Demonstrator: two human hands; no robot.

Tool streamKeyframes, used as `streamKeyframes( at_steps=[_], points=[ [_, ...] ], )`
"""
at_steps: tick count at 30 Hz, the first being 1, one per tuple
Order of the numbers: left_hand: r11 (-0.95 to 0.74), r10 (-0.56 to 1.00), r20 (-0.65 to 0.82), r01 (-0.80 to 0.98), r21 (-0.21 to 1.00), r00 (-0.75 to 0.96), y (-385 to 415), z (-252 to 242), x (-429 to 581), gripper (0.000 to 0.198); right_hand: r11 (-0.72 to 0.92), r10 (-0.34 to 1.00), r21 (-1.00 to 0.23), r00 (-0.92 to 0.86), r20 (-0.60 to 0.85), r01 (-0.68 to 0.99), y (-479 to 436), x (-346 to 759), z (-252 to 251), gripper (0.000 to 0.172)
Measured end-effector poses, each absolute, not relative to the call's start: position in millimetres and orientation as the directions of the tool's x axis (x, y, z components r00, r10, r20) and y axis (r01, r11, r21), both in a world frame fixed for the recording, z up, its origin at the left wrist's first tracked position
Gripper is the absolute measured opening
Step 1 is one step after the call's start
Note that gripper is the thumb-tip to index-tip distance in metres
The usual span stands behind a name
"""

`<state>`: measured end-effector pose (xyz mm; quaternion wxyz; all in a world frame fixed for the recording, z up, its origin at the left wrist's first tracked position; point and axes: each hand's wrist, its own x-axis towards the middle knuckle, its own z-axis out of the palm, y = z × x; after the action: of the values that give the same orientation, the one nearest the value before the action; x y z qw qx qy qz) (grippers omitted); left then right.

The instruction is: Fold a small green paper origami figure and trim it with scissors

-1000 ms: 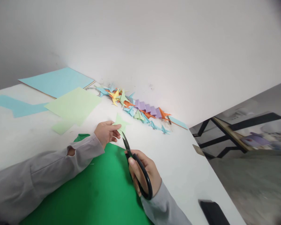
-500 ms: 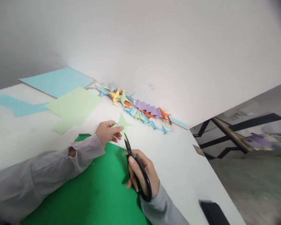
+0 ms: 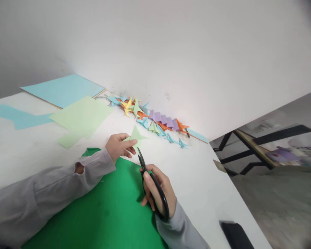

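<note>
Pinching pale-green paper [image 3: 135, 135] in my left hand [image 3: 118, 147], shifted slightly rightward since a second ago | right hand [image 3: 168, 191] grips scissors [image 3: 143, 164] | blade contact hard to tell

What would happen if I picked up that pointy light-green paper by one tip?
The pointy light-green paper would probably feel very light, since it looks thin and the left hand just pinches it. It may stay fairly straight, because its free points stick out without drooping. Squeezing a tip could crease it, as the points are narrow.
</note>
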<state>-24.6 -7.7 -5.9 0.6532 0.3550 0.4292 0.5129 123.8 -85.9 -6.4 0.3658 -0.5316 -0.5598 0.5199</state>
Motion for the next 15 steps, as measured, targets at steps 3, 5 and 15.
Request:
streamKeyframes(
  at_steps=[3,5,15],
  points=[
    [0.212,0.976,-0.180,-0.350,0.912,0.123,-8.5,-6.0,-24.3,0.021,-0.114,0.974,-0.959,-0.160,-0.159,0.258,-86.1,124.2,-3.5,0.039],
    [0.215,0.975,-0.181,-0.340,0.916,0.128,-9.0,-5.9,-24.1,0.021,-0.118,0.972,-0.951,-0.161,-0.169,0.286,-86.3,124.1,-2.6,0.039],
    [0.185,0.982,-0.161,-0.318,0.930,0.098,-10.1,-3.1,-23.1,0.020,-0.141,0.972,-0.944,-0.138,-0.189,0.299,-87.8,122.2,-4.2,0.037]
  ],
)
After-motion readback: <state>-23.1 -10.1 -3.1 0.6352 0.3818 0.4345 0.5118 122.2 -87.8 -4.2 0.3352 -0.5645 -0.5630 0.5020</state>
